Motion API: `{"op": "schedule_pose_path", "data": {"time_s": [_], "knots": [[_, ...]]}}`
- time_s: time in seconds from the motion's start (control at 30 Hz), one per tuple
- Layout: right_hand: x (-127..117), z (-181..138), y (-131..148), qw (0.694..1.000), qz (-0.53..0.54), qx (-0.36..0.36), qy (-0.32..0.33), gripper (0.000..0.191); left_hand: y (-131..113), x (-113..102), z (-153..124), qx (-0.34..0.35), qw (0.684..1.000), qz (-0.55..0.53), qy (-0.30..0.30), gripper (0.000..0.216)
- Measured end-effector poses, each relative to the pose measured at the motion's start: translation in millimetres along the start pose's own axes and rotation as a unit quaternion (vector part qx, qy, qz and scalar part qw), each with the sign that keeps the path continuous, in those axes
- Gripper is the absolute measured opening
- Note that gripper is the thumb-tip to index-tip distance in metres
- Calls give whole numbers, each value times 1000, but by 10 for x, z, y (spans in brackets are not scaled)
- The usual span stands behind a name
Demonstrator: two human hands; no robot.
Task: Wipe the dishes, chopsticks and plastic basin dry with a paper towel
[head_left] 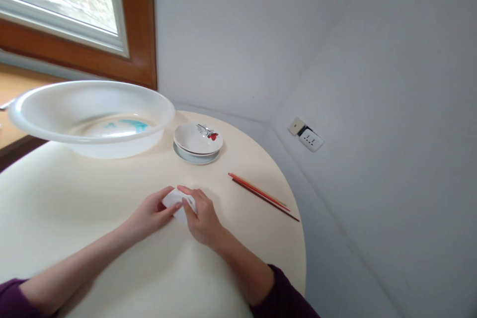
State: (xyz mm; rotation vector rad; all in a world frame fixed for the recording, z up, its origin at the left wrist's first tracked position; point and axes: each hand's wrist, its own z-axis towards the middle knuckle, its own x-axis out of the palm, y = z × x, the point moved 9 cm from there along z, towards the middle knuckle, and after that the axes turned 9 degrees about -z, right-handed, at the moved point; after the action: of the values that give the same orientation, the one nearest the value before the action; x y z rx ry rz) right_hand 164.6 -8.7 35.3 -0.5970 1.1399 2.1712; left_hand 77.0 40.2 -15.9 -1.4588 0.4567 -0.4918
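Observation:
Above the near middle of the table, my left hand (152, 211) and my right hand (203, 218) both grip a small folded white tissue (172, 198). My left thumb lies along its near side, with the other left fingers partly hidden behind it. On its right side, my right thumb and fingers pinch it. Beyond the hands sits a short stack of dishes; its top white dish (192, 138) bears a red flower. Several thin chopsticks (261, 195), red, brown and pale, lie side by side to the right of my right hand.
A wide translucent plastic basin (93, 146) with blue marks on its bottom stands at the back left of the round cream table (122, 179). A wood-framed window (143, 25) is behind it. Grey-white walls border the table; a socket (311, 139) is on the right one.

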Motion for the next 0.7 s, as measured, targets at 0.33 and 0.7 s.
{"op": "schedule_pose_path", "data": {"time_s": [0.33, 0.7], "knots": [[-143, -71, -470, 976, 127, 171, -43, 33, 42, -210, 16, -32, 997, -23, -72, 35], [-1916, -639, -1317, 793, 78, 302, -524, 33, -194, 665, 430, 113, 957, 262, 58, 23]]}}
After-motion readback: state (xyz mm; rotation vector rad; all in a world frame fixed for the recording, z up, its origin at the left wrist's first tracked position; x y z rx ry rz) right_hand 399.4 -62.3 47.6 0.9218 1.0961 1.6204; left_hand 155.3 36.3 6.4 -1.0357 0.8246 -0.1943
